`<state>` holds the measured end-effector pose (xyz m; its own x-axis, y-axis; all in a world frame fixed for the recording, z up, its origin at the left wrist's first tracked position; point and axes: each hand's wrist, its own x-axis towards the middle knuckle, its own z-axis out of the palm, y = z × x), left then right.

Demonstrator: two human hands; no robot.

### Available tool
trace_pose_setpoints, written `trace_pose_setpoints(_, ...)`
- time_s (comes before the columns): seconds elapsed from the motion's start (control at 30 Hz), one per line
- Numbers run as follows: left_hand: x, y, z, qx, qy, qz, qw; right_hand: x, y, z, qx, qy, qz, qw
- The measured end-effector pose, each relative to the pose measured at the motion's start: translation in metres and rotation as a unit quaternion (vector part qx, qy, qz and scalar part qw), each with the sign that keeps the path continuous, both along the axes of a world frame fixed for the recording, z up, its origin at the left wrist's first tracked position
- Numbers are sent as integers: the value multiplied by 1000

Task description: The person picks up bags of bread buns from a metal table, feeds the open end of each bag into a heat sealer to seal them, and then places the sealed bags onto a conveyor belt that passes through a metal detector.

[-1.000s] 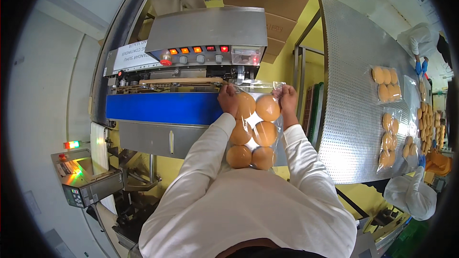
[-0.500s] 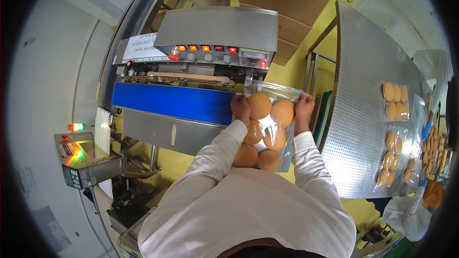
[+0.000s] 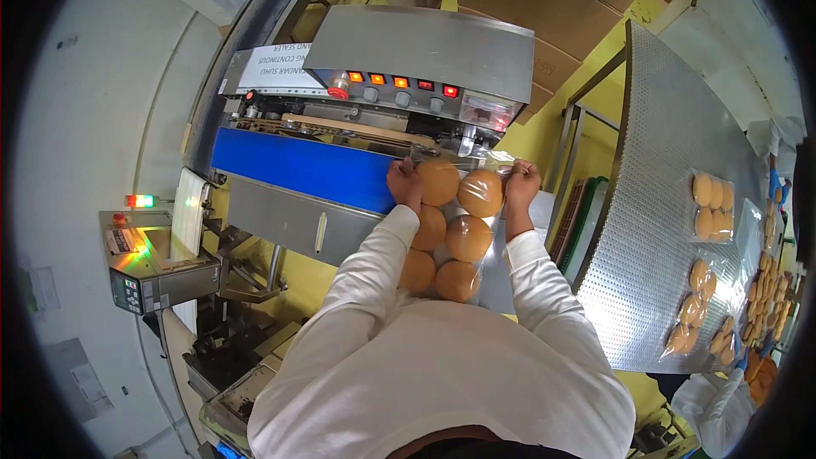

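Observation:
A clear plastic bag of round golden-brown buns (image 3: 469, 238) lies flat in front of me, its buns in two rows. My left hand (image 3: 405, 184) pinches the bag's upper left corner, beside the right end of the blue conveyor belt (image 3: 306, 172). At the upper right corner, my right hand (image 3: 521, 183) has its fingers closed on the plastic. The bag's upper edge is stretched between both hands, just below the right end of a steel band sealer (image 3: 416, 44). Whether that edge is inside the sealer's slot, I cannot tell.
On the right stands a perforated steel table (image 3: 633, 229) with bagged buns (image 3: 712, 208) and loose ones; gloved co-workers' hands show at its far side. Cardboard boxes (image 3: 544, 0) are stacked behind the sealer. A smaller machine with a lit indicator (image 3: 157, 276) stands left.
Both hands have shifted the bag a little left, and its upper edge is closer to the sealer's right end. The view has also turned slightly.

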<state>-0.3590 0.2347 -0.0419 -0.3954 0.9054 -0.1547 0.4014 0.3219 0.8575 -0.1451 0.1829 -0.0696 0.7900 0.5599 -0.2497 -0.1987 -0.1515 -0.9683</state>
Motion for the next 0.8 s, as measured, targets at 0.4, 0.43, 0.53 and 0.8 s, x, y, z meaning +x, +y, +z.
trace_pose_setpoints(0.4,-91,32,-18,126,-20,-6,992,-84,36,35,40,122,8,992)
trace_pose_setpoints(0.43,-104,30,-22,170,-15,-7,985,-95,35,37,66,137,10,988)
trace_pose_setpoints(0.53,-123,12,5,153,-129,-57,978,-119,14,30,43,79,54,995)
trace_pose_setpoints(0.8,-218,-38,26,-16,-54,-156,986,-238,-65,22,-49,-158,164,972)
